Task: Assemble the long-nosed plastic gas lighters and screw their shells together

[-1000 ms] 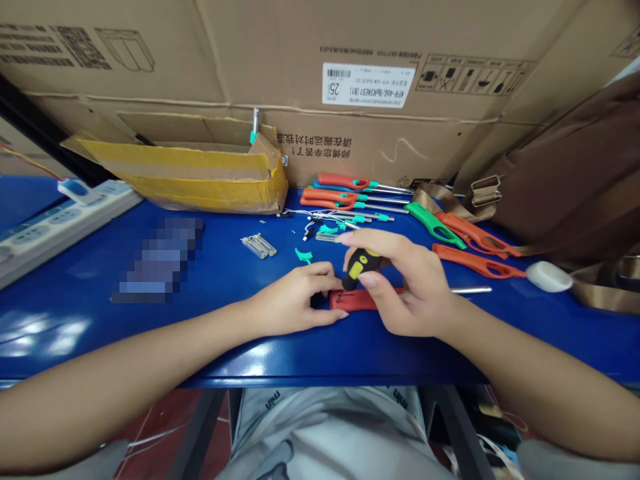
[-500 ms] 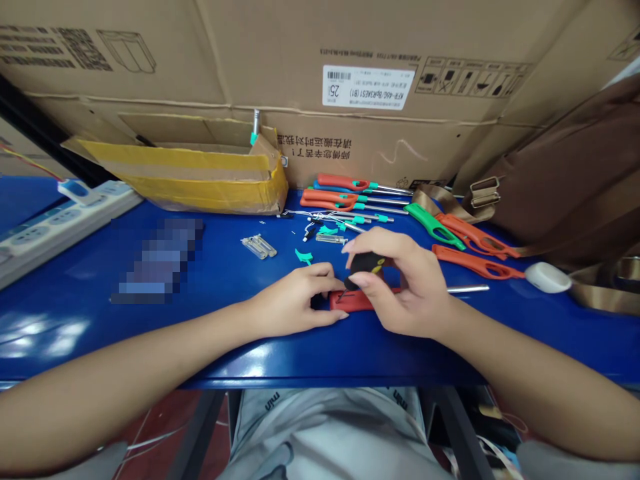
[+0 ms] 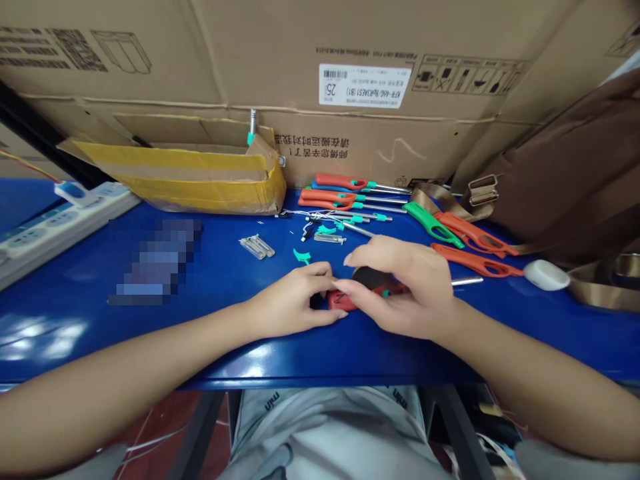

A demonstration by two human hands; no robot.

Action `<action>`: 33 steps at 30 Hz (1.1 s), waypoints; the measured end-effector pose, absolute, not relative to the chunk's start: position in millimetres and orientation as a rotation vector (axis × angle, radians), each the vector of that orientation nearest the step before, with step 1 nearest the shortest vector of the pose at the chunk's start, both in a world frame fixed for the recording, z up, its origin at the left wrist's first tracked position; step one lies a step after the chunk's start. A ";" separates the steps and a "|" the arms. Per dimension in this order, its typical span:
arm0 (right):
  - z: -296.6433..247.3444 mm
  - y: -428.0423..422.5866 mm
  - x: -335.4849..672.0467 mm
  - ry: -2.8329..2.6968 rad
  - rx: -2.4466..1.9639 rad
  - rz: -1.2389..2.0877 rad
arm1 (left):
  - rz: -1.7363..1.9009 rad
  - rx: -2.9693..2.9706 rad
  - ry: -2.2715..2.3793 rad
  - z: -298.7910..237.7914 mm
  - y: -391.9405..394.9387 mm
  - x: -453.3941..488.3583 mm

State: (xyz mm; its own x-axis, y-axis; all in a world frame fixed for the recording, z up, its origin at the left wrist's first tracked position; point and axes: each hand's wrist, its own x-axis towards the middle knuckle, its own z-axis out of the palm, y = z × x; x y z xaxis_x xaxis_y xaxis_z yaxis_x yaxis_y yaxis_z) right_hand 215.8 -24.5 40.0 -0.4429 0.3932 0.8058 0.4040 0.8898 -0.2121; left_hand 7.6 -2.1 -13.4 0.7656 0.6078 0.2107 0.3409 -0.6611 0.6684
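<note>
A red long-nosed lighter [image 3: 345, 303] lies on the blue table, its metal tube [image 3: 467, 282] sticking out to the right past my right hand. My left hand [image 3: 295, 299] pinches the lighter's left end between thumb and fingers. Over its middle, my right hand [image 3: 417, 283] curls round a black-handled screwdriver [image 3: 373, 277], mostly hidden by the hand. The right thumb reaches left along the lighter, near the left fingertips. I cannot see the screwdriver's tip. Just beyond lie a teal plastic piece [image 3: 302, 256] and clear lighter tanks [image 3: 257, 246].
Several orange-red lighters [image 3: 340, 181] and metal tubes lie at the back. Green [image 3: 433, 225] and orange casings [image 3: 475, 261] are at right, beside a white mouse-shaped object [image 3: 546, 275]. A yellow-taped box [image 3: 190, 190] and a power strip [image 3: 60, 223] stand left. A brown bag [image 3: 565, 167] is far right.
My right hand has tipped the screwdriver handle down and to the right, away from the lighter's left end. The right thumb has stretched left. My left hand keeps its pinch.
</note>
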 end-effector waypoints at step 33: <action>40.6 -26.1 215.9 -2.177 -0.486 0.150 | 0.572 2.318 0.770 -11.6 -7.1 10.4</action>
State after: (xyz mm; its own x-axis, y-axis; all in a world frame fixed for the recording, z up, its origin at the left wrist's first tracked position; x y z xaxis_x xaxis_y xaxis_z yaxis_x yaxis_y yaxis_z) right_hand 215.9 -26.1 40.6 -0.5407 0.3949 0.7427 0.2890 0.9164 -0.2769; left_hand 10.4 -7.1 -11.6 0.7357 0.6473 0.1993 0.3773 -0.6361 0.6730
